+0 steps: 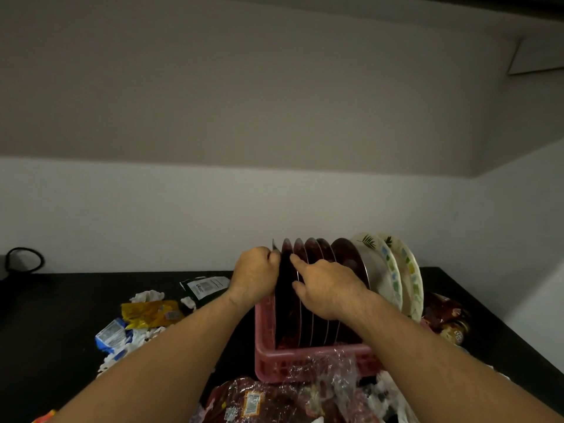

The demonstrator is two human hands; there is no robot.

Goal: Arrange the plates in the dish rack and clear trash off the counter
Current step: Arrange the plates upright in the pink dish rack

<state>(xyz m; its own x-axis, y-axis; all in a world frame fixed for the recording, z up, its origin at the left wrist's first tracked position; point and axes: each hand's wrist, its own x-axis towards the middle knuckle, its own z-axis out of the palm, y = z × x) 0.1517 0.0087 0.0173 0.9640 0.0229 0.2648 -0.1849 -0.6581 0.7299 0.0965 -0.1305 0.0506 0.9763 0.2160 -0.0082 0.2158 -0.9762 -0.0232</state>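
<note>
A pink plastic dish rack (266, 340) stands on the black counter (61, 306). Several steel plates (348, 254) stand upright in it, with two white patterned plates (381, 270) at the right end. My left hand (254, 274) is closed on the rim of the leftmost steel plate (285, 300). My right hand (326, 286) rests on the neighbouring plates, its forefinger on a rim. Trash lies around the rack: a yellow wrapper (149, 312), a blue and white wrapper (111, 334), a dark packet (204, 286), white crumpled paper (146, 296) and clear plastic bags (320, 380).
A brown shiny wrapper (445, 315) lies right of the rack. A black cable loop (24, 259) sits at the far left against the white wall. An orange scrap (42, 418) shows at the bottom left edge.
</note>
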